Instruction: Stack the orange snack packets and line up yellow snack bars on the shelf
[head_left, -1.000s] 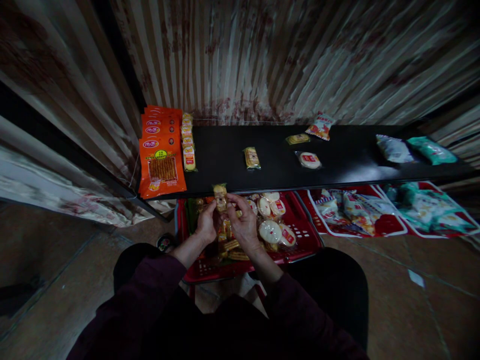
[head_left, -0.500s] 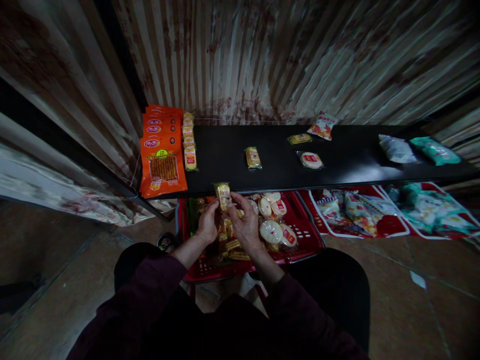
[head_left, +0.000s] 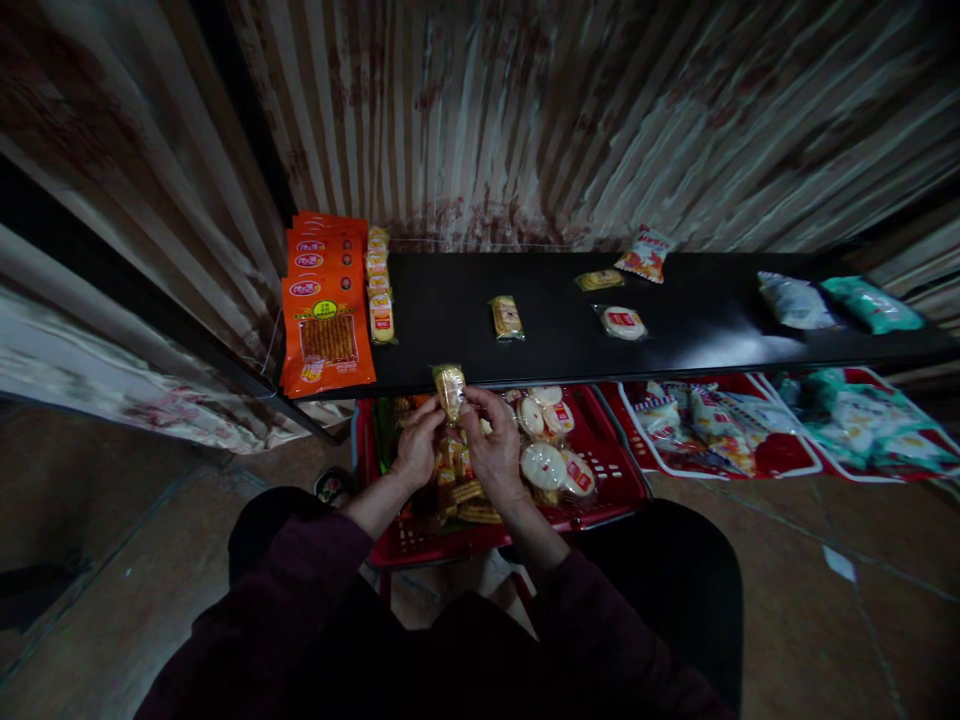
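Note:
A small clear-wrapped biscuit pack is held up between my two hands at the shelf's front edge. My left hand has its fingers closed at the pack's lower left side. My right hand pinches the pack's right side with thumb and fingers. Below both hands is a red basket of wrapped snacks, among them round white rice crackers and yellow biscuit packs. A similar biscuit pack lies on the black shelf, just beyond my hands.
Orange snack bags overlap at the shelf's left end, beside a row of yellow cakes. Farther right lie a wrapped rice cracker, a red-and-white bag, and a green bag. More red baskets of bags stand below on the right.
The biscuit pack has turned slightly in my fingers, and its face looks different now. Both hands stay in nearly the same place. The things on the shelf have not moved.

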